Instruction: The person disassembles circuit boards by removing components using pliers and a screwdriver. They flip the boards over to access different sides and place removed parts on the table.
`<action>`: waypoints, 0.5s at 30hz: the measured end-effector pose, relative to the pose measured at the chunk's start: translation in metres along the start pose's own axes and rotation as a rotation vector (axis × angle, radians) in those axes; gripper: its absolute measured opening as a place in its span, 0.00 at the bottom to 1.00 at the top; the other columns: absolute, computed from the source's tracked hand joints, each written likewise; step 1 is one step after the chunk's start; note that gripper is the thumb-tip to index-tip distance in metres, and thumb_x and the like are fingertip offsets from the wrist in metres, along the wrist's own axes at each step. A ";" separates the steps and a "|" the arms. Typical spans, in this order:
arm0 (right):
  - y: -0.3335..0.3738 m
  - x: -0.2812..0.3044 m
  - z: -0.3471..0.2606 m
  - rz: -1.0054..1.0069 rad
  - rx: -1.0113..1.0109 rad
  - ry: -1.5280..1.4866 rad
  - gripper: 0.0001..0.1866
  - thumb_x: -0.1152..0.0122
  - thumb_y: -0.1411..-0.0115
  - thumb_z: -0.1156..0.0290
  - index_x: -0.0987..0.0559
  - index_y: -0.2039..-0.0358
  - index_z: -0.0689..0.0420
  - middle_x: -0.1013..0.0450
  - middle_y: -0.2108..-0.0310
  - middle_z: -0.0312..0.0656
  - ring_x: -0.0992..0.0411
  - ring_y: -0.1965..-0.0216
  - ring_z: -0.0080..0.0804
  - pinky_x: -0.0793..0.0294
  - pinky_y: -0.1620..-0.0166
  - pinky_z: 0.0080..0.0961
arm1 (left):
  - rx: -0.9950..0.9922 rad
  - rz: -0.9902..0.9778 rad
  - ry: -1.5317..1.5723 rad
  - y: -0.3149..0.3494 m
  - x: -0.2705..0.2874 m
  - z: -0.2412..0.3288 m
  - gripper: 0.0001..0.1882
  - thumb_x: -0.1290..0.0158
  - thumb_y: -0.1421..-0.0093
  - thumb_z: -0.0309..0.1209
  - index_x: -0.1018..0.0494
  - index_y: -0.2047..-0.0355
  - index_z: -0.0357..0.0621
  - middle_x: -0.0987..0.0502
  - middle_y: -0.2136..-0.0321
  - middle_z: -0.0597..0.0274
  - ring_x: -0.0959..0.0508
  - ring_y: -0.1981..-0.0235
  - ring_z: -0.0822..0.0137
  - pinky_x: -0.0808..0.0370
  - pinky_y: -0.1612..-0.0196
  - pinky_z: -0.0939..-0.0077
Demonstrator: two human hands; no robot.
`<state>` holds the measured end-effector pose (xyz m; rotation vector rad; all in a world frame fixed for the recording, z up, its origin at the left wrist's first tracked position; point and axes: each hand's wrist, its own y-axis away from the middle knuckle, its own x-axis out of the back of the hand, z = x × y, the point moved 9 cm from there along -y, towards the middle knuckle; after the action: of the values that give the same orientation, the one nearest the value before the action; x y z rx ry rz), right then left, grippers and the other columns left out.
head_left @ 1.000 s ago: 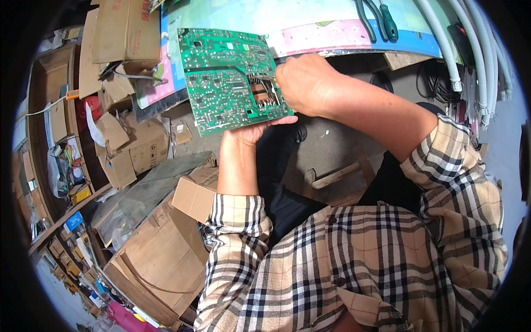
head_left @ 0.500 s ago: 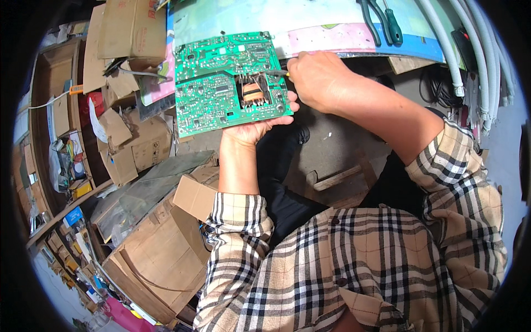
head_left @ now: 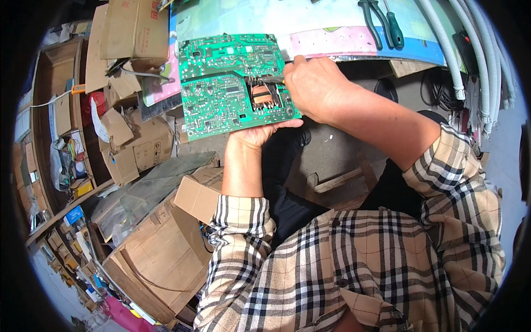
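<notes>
My left hand supports a green circuit board from underneath, its fingers mostly hidden by the board. The soldered side faces up, tilted slightly. Through a rectangular cutout near the board's right side shows a transformer with a copper-orange winding and rows of pins. My right hand is closed around a slim tool with a grey metal end and a bit of yellow. Most of the tool is inside the fist, so its kind cannot be told. The metal end lies at the cutout's upper edge, by the pins.
Beyond the board is a table with a colourful cover, bearing pliers and a green-handled screwdriver. Pale corrugated tubes hang at the right. Cardboard boxes and a wooden shelf stand left; a wooden stool is below.
The board has shifted a little right and down with my left hand. My right hand has come closer to the board, and the tool's end now reaches farther over the cutout.
</notes>
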<state>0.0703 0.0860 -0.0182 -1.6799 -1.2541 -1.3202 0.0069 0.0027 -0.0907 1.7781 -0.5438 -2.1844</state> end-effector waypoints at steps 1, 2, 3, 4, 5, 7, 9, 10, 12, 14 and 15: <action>0.000 -0.001 0.000 -0.008 -0.003 -0.003 0.14 0.41 0.50 0.70 0.25 0.64 0.64 0.26 0.65 0.51 0.23 0.67 0.45 0.24 0.62 0.36 | -0.016 0.018 -0.030 0.000 0.003 0.001 0.38 0.61 0.38 0.60 0.40 0.40 0.41 0.32 0.45 0.41 0.29 0.49 0.31 0.37 0.58 0.13; 0.000 -0.002 0.000 -0.016 -0.007 -0.007 0.14 0.41 0.50 0.70 0.25 0.64 0.64 0.26 0.66 0.51 0.23 0.67 0.45 0.24 0.62 0.36 | -0.010 0.014 -0.035 0.000 0.002 0.000 0.38 0.61 0.38 0.59 0.40 0.40 0.41 0.32 0.45 0.42 0.29 0.49 0.32 0.36 0.59 0.14; -0.001 -0.003 -0.001 -0.024 -0.009 -0.010 0.14 0.42 0.50 0.70 0.25 0.64 0.64 0.26 0.66 0.51 0.23 0.67 0.45 0.24 0.63 0.36 | -0.007 0.010 -0.039 0.000 -0.001 -0.002 0.37 0.61 0.38 0.59 0.40 0.40 0.41 0.32 0.45 0.42 0.29 0.49 0.33 0.35 0.59 0.14; -0.002 -0.003 -0.002 -0.031 -0.010 -0.008 0.14 0.42 0.50 0.70 0.25 0.64 0.65 0.26 0.66 0.51 0.23 0.67 0.44 0.23 0.63 0.36 | -0.003 0.006 -0.043 0.000 -0.004 -0.004 0.37 0.61 0.38 0.59 0.40 0.40 0.42 0.32 0.45 0.43 0.29 0.49 0.33 0.34 0.60 0.15; -0.003 -0.003 -0.002 -0.038 -0.012 -0.006 0.14 0.42 0.50 0.71 0.25 0.64 0.65 0.26 0.66 0.51 0.23 0.67 0.44 0.23 0.63 0.35 | -0.012 0.018 -0.058 0.000 -0.004 -0.004 0.36 0.61 0.38 0.58 0.40 0.40 0.42 0.32 0.45 0.43 0.28 0.49 0.34 0.32 0.61 0.17; -0.003 -0.003 -0.002 -0.036 -0.016 -0.004 0.14 0.41 0.50 0.70 0.25 0.65 0.65 0.26 0.66 0.52 0.23 0.66 0.43 0.23 0.63 0.34 | -0.029 0.041 -0.088 -0.001 -0.003 -0.003 0.35 0.60 0.38 0.57 0.40 0.40 0.43 0.31 0.45 0.44 0.28 0.50 0.36 0.29 0.62 0.20; -0.003 -0.001 -0.003 -0.020 -0.021 -0.006 0.15 0.39 0.50 0.69 0.25 0.65 0.66 0.26 0.67 0.52 0.23 0.66 0.42 0.23 0.63 0.33 | -0.072 0.042 -0.138 -0.004 -0.003 -0.001 0.35 0.59 0.38 0.56 0.40 0.40 0.42 0.31 0.45 0.44 0.27 0.50 0.38 0.26 0.63 0.24; -0.002 -0.001 -0.002 -0.021 -0.019 -0.008 0.16 0.37 0.51 0.68 0.25 0.65 0.66 0.25 0.67 0.51 0.23 0.66 0.42 0.22 0.64 0.33 | -0.091 0.041 -0.164 -0.005 -0.004 0.000 0.35 0.59 0.38 0.56 0.40 0.40 0.41 0.31 0.45 0.44 0.26 0.50 0.39 0.25 0.63 0.26; 0.000 0.004 -0.005 -0.022 -0.003 -0.017 0.19 0.33 0.53 0.66 0.26 0.66 0.66 0.25 0.67 0.51 0.22 0.66 0.41 0.22 0.64 0.32 | -0.130 0.077 -0.195 -0.003 0.000 0.002 0.35 0.57 0.38 0.54 0.40 0.41 0.40 0.31 0.46 0.43 0.25 0.51 0.41 0.23 0.64 0.30; -0.001 0.007 -0.010 -0.028 0.019 -0.067 0.21 0.31 0.55 0.65 0.26 0.66 0.66 0.25 0.68 0.51 0.22 0.66 0.41 0.22 0.65 0.32 | -0.166 0.079 -0.214 0.002 -0.002 0.005 0.34 0.56 0.38 0.53 0.40 0.42 0.39 0.31 0.46 0.43 0.25 0.51 0.42 0.22 0.65 0.32; -0.002 0.007 -0.011 -0.033 0.024 -0.089 0.22 0.29 0.56 0.64 0.26 0.66 0.67 0.25 0.68 0.51 0.22 0.66 0.41 0.22 0.65 0.33 | -0.172 0.056 -0.212 0.002 -0.003 0.005 0.34 0.55 0.38 0.52 0.39 0.42 0.38 0.30 0.47 0.42 0.25 0.51 0.42 0.21 0.65 0.33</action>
<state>0.0655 0.0790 -0.0085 -1.7245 -1.3489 -1.2562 0.0026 0.0026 -0.0858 1.4383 -0.4306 -2.3185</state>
